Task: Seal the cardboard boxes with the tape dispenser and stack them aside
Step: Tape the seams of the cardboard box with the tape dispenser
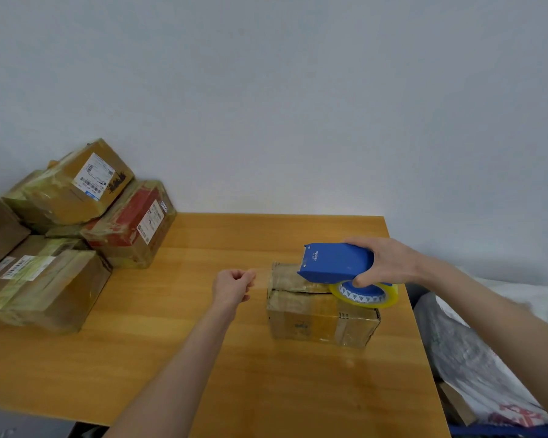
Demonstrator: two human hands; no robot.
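Note:
A small worn cardboard box (pixel 317 320) sits on the wooden table (pixel 178 349) right of centre, its top flaps closed. My right hand (pixel 389 260) grips a blue tape dispenser (pixel 336 262) with a yellowish tape roll (pixel 366 294), held over the box's top. My left hand (pixel 233 284) hovers just left of the box, fingers pinched on the end of a clear tape strip (pixel 266 270) stretched from the dispenser's nose.
A pile of taped cardboard boxes (pixel 45 279) fills the table's left side, with a red-printed box (pixel 133 226) and a labelled box (pixel 83 184) leaning against the wall. Plastic bags (pixel 475 365) lie off the table's right edge.

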